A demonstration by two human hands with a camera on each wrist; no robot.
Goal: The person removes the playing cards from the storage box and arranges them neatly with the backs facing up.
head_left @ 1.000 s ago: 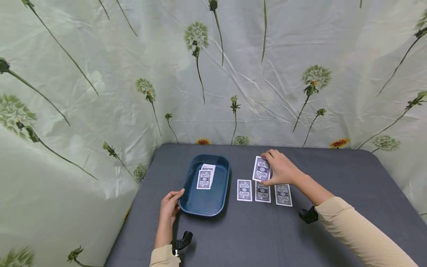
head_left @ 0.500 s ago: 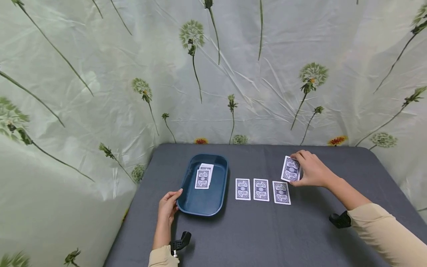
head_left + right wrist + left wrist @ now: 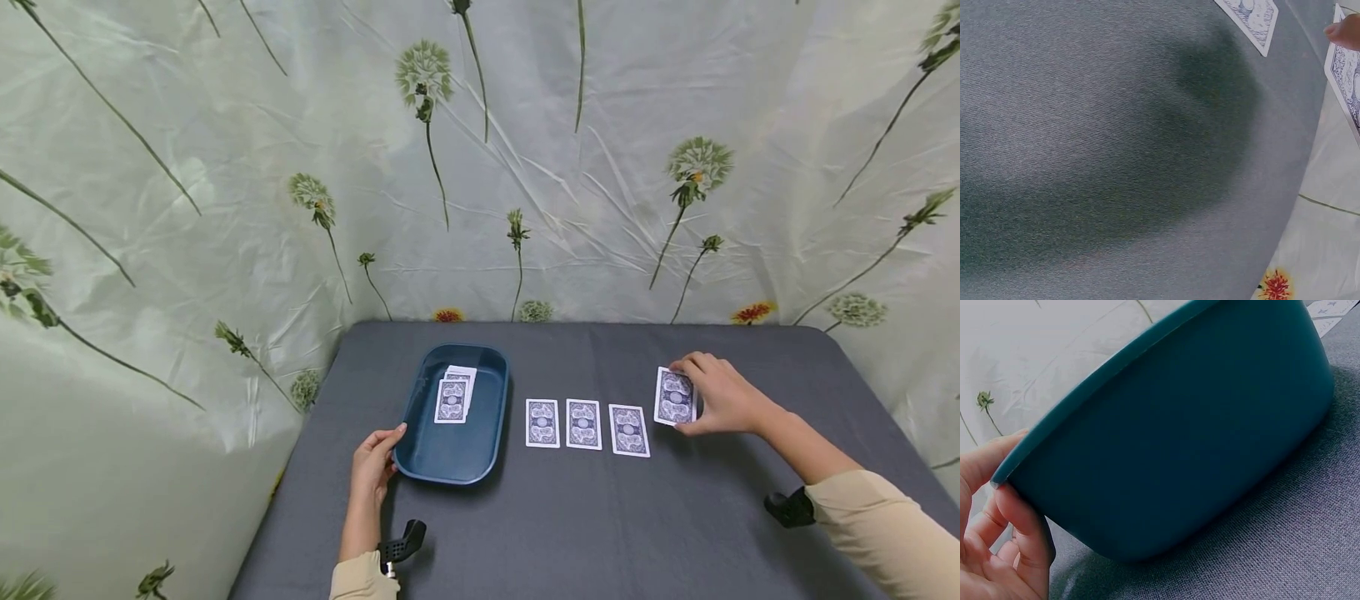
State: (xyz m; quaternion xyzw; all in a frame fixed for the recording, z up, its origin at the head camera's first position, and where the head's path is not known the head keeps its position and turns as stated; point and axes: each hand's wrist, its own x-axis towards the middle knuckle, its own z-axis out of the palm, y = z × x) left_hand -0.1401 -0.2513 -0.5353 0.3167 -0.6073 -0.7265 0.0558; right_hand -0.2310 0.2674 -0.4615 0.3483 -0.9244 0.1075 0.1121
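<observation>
My left hand grips the near left rim of a blue tray, thumb on top and fingers beneath, as the left wrist view shows. Inside the tray lie several overlapping playing cards, the top one back up. To the right, my right hand pinches a playing card by its edges, back up, above the cloth. Left of that hand three cards lie back up in a row: the left card, the middle card and the slightly turned right card.
A dark grey cloth covers the table. Behind it and along the left hangs a pale curtain printed with dandelions. Each wrist wears a black camera mount, such as the left mount.
My right hand has carried its card rightward from above the middle card, past the row's right end, then slightly nearer. My left hand keeps its grip on the tray.
</observation>
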